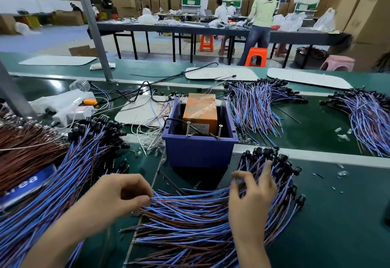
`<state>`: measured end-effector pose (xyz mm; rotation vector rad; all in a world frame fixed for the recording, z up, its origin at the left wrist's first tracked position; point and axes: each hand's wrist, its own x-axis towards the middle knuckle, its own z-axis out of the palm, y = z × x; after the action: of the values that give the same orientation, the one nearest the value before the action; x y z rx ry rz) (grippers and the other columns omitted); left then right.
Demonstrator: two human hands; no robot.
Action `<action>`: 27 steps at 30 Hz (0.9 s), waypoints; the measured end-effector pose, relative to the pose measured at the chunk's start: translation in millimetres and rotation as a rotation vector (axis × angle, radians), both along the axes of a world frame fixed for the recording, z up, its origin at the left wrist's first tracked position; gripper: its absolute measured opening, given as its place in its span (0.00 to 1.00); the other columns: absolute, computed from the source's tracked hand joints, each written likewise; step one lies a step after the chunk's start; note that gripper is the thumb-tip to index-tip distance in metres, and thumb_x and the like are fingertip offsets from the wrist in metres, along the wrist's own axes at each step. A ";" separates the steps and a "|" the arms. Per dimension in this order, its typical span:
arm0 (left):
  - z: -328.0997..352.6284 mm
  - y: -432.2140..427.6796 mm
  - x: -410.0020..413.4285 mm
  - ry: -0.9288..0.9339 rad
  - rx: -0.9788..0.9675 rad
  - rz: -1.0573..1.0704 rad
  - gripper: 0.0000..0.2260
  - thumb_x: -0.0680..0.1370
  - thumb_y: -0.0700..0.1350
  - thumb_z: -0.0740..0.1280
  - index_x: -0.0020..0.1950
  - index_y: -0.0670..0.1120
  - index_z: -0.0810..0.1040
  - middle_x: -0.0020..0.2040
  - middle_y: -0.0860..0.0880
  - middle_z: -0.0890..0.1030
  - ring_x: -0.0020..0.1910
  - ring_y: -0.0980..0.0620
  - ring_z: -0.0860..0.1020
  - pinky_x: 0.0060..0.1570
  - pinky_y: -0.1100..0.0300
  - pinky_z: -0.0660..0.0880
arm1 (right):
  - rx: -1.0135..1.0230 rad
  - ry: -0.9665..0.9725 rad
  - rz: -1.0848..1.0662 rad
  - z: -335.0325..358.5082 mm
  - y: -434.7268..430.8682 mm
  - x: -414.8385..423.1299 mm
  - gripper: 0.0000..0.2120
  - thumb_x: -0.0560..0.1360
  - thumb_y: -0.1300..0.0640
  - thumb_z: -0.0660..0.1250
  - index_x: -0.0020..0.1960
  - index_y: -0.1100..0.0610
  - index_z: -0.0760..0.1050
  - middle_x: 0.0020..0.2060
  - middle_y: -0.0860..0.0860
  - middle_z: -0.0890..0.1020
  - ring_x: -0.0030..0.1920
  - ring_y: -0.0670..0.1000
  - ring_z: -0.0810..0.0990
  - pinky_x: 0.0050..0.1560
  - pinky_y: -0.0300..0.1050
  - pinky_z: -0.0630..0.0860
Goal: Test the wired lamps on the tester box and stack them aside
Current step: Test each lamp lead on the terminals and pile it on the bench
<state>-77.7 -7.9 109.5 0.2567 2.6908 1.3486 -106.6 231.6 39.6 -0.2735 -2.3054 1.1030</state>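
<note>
1. Wired lamps lie in a wide fan on the near middle of the green worktop. Their blue and brown wires run left to right, and their black sockets are bunched at the right and far-right edge.
2. The left hand is at the fan's left end with its fingers curled, and thumb and fingers pinch the bare wire ends.
3. The right hand rests on top of the fan near the sockets. The forefinger is stretched toward them and the other fingers are bent onto the wires. I cannot tell whether it grips any wire.
4. Just beyond the fan, between the hands, stands the tester box, orange and wrapped in clear tape. It sits inside a purple bin.
5. Two screws stand upright at the bin's near rim.
6. Loose clear bulbs lie just left of the bin.
7. A second heap of lamps fills the near left, with a mass of brown wires beside it.
8. More heaps lie far right of the bin.
9. A white power strip with an orange plug sits at the far left.
10. In the background, a person in a pale green top stands at a long table.
</note>
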 end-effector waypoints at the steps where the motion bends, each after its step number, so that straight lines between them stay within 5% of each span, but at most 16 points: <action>1: 1.9 2.3 0.5 -0.015 0.004 -0.016 0.11 0.73 0.36 0.72 0.39 0.53 0.83 0.34 0.46 0.82 0.30 0.58 0.78 0.34 0.68 0.73 | 0.004 -0.016 0.013 0.5 -2.6 1.0 0.06 0.73 0.62 0.71 0.49 0.55 0.80 0.77 0.56 0.54 0.75 0.55 0.54 0.56 0.35 0.64; 3: 4.9 8.3 -0.3 -0.021 -0.003 -0.036 0.10 0.74 0.36 0.71 0.39 0.51 0.83 0.35 0.47 0.83 0.31 0.58 0.79 0.35 0.68 0.74 | -0.030 0.037 0.118 4.5 -6.5 3.9 0.07 0.74 0.59 0.71 0.51 0.52 0.79 0.76 0.49 0.56 0.75 0.47 0.52 0.66 0.39 0.62; 5: 7.4 16.5 -3.4 0.008 -0.039 -0.058 0.10 0.74 0.36 0.71 0.40 0.52 0.84 0.33 0.50 0.83 0.32 0.57 0.80 0.37 0.67 0.75 | -0.076 0.124 0.341 11.2 -12.1 8.5 0.06 0.75 0.59 0.69 0.49 0.49 0.79 0.66 0.41 0.71 0.70 0.41 0.65 0.68 0.39 0.66; 10: 13.2 35.0 -10.9 0.105 -0.096 -0.117 0.10 0.72 0.37 0.72 0.41 0.53 0.85 0.32 0.53 0.83 0.31 0.55 0.81 0.36 0.64 0.78 | -0.169 0.028 0.748 16.9 -34.1 22.1 0.03 0.76 0.56 0.65 0.46 0.50 0.77 0.42 0.36 0.80 0.46 0.38 0.78 0.46 0.32 0.72; 13: 11.8 37.9 -17.3 0.143 0.034 0.005 0.08 0.70 0.36 0.75 0.41 0.50 0.84 0.31 0.50 0.82 0.29 0.55 0.79 0.33 0.65 0.76 | -0.214 0.010 0.745 16.5 -33.5 20.4 0.09 0.75 0.59 0.69 0.44 0.46 0.74 0.37 0.38 0.79 0.38 0.40 0.77 0.39 0.31 0.71; 19: -11.7 66.4 -27.1 -0.029 0.746 0.363 0.14 0.70 0.32 0.72 0.52 0.46 0.80 0.34 0.45 0.82 0.31 0.52 0.80 0.33 0.66 0.76 | -0.233 -0.015 0.677 13.7 -31.5 18.3 0.14 0.75 0.63 0.69 0.43 0.44 0.74 0.37 0.41 0.80 0.38 0.45 0.79 0.39 0.36 0.75; 27: -35.2 98.4 -30.3 -0.079 0.834 0.434 0.07 0.72 0.35 0.71 0.48 0.41 0.77 0.35 0.43 0.83 0.32 0.51 0.80 0.30 0.64 0.76 | -0.328 0.023 0.507 13.2 -26.5 15.8 0.13 0.77 0.64 0.65 0.44 0.45 0.74 0.37 0.41 0.81 0.34 0.43 0.81 0.35 0.34 0.76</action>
<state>-108.0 90.5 74.4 -0.3315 2.0257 2.4819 -90.8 205.1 52.8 0.2185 -2.2221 1.7247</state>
